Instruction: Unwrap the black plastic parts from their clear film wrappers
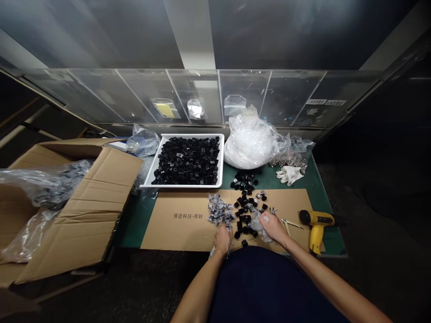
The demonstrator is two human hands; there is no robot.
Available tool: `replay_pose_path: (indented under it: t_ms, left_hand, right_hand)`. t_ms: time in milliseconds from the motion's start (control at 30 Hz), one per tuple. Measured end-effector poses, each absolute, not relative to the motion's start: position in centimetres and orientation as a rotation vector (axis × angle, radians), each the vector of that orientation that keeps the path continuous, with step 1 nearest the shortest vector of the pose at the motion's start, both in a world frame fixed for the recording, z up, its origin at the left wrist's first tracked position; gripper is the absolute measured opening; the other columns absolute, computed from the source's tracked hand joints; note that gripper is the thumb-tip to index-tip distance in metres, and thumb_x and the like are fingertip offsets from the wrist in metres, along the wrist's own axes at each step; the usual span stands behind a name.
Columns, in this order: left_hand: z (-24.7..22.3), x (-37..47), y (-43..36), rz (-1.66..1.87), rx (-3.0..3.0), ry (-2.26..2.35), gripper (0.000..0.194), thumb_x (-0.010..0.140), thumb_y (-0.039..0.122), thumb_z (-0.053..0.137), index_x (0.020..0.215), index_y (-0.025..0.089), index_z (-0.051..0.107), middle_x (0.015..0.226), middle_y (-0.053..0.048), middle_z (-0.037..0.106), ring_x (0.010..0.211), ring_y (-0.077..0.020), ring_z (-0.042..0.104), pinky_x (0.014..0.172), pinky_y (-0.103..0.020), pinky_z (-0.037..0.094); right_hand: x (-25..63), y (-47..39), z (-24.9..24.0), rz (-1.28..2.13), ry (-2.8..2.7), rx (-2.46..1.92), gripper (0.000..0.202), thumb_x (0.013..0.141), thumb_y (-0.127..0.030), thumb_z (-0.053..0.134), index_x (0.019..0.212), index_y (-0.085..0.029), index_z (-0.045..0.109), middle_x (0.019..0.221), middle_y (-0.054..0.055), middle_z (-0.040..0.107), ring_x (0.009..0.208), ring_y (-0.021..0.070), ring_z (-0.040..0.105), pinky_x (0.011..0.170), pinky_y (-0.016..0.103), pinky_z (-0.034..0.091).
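My left hand (pixel 222 240) is at the cardboard's front edge, fingers curled, just below a pile of small shiny silver parts (pixel 219 210). What it holds is hidden; a bit of clear plastic shows beside the wrist. Closed around a crumpled clear plastic bag (pixel 257 224), my right hand (pixel 273 228) rests to the right of scattered small black parts (pixel 244 220). A few silver pieces lie among the black ones. Under all this is a flat cardboard sheet (pixel 182 231) with printed characters.
Behind the sheet, a white tray (pixel 222 161) is full of black parts. Next to it sits a bulky clear bag of white pieces (pixel 251 141). A white glove (pixel 289 175) and a yellow heat gun (pixel 317 220) are on the right. An open cardboard box (pixel 84 215) stands left.
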State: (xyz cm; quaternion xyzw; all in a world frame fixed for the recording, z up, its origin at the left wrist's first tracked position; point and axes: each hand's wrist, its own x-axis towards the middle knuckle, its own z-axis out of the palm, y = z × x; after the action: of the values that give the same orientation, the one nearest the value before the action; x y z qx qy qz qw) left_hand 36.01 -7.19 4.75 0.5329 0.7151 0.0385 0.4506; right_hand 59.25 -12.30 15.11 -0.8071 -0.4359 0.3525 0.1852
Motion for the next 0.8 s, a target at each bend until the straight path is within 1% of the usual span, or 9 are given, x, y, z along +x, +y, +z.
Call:
replay_pose_path:
  t_ms: [67,133,233,300,467,600,667,733,800]
  left_hand:
    - [4.7,36.1,-6.8,0.115,1.285,1.741,0.03,0.07,0.036,0.071,0.094,0.019,0.066,0.091,-0.013,0.069,0.099,-0.0307,0.06,0.085,-0.034,0.038]
    - [4.8,36.1,-6.6,0.143,1.239,1.684,0.029,0.07,0.039,0.07,0.09,0.017,0.066,0.082,-0.009,0.068,0.088,-0.0266,0.062,0.077,-0.031,0.041]
    - [5.8,36.0,-6.6,0.196,1.17,1.572,0.038,0.071,0.046,0.069,0.092,0.016,0.064,0.073,-0.004,0.066,0.07,-0.019,0.061,0.065,-0.025,0.043]
    - [7.2,35.8,-6.8,0.267,1.08,1.445,0.045,0.07,0.048,0.07,0.099,0.015,0.063,0.076,-0.003,0.067,0.066,-0.0163,0.06,0.062,-0.024,0.043]
    - [12.0,35.5,-6.9,0.354,0.746,1.092,0.056,0.069,0.049,0.075,0.111,0.014,0.063,0.093,-0.01,0.071,0.076,-0.0188,0.064,0.071,-0.027,0.048]
    - [14.2,35.7,-6.6,0.334,0.633,0.976,0.051,0.069,0.045,0.077,0.106,0.011,0.066,0.099,-0.012,0.072,0.084,-0.0212,0.065,0.08,-0.03,0.048]
    - [14.5,36.0,-6.6,0.323,0.636,0.939,0.049,0.07,0.042,0.077,0.106,0.011,0.067,0.098,-0.012,0.072,0.085,-0.0205,0.064,0.082,-0.03,0.046]
    - [14.5,36.2,-6.6,0.312,0.666,0.912,0.046,0.071,0.041,0.077,0.105,0.011,0.069,0.096,-0.011,0.072,0.086,-0.0197,0.063,0.083,-0.029,0.045]
    - [14.3,36.4,-6.7,0.291,0.704,0.923,0.044,0.071,0.041,0.076,0.103,0.011,0.07,0.093,-0.009,0.072,0.082,-0.018,0.062,0.08,-0.028,0.044]
  right_hand:
    - [59.2,-12.6,15.1,1.028,-1.287,-2.255,0.012,0.078,-0.031,0.052,0.078,-0.023,0.061,0.069,-0.001,0.066,0.063,0.0147,0.057,0.058,0.021,0.035]
    - [58.9,-13.0,14.9,1.05,-1.335,-2.233,0.009,0.075,-0.028,0.055,0.079,-0.022,0.061,0.069,-0.001,0.065,0.063,0.0144,0.056,0.058,0.021,0.035]
    - [58.1,-13.2,14.7,1.133,-1.351,-2.167,0.017,0.074,-0.026,0.055,0.087,-0.023,0.064,0.073,-0.002,0.067,0.062,0.0142,0.056,0.058,0.021,0.037]
    - [57.5,-12.9,14.6,1.217,-1.348,-2.058,0.023,0.077,-0.025,0.052,0.093,-0.024,0.068,0.081,-0.002,0.07,0.067,0.0146,0.059,0.064,0.022,0.041]
    - [56.8,-11.4,15.6,1.374,-1.316,-1.811,0.03,0.086,-0.04,0.05,0.086,-0.02,0.073,0.084,0.002,0.073,0.081,0.0196,0.065,0.075,0.026,0.047]
    - [56.9,-10.7,17.1,1.469,-1.356,-1.61,0.031,0.084,-0.041,0.056,0.101,-0.021,0.073,0.099,0.003,0.074,0.091,0.0214,0.066,0.082,0.029,0.048]
    - [57.0,-10.7,17.5,1.485,-1.383,-1.561,0.03,0.084,-0.04,0.057,0.102,-0.022,0.073,0.099,0.002,0.074,0.09,0.0204,0.066,0.083,0.028,0.048]
    - [57.0,-10.9,17.5,1.452,-1.394,-1.601,0.027,0.084,-0.039,0.057,0.097,-0.022,0.074,0.092,0.001,0.074,0.084,0.0192,0.066,0.079,0.027,0.048]
    - [57.0,-11.2,17.2,1.395,-1.403,-1.702,0.024,0.084,-0.039,0.058,0.09,-0.022,0.074,0.084,0.001,0.074,0.078,0.0183,0.065,0.073,0.026,0.047]
